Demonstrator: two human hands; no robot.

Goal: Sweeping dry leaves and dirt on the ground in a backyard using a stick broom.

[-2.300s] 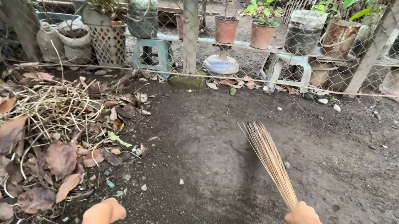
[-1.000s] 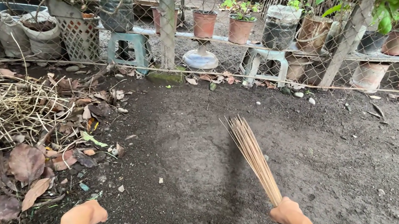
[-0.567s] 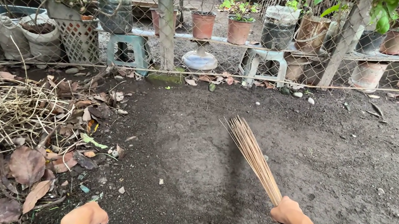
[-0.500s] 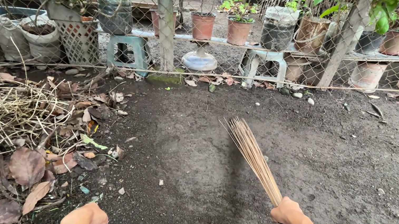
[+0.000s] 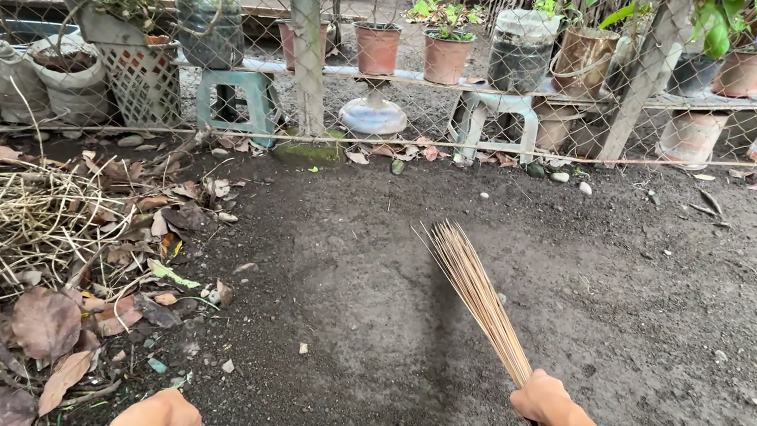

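Bare dirt yard [image 5: 646, 316], fenced by wire mesh [image 5: 555, 119]. Right hand [image 5: 539, 399] clamped on stick broom [image 5: 477, 295], raised over soil. Left hand [image 5: 156, 416] fisted, near dry leaves [image 5: 16, 267]. Potted plants [image 5: 446, 52] behind.

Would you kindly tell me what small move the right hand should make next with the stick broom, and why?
Probably a short sweep leftward: the right hand holds the stick broom with its tips raised over bare soil, and the dry leaf pile lies to the left.
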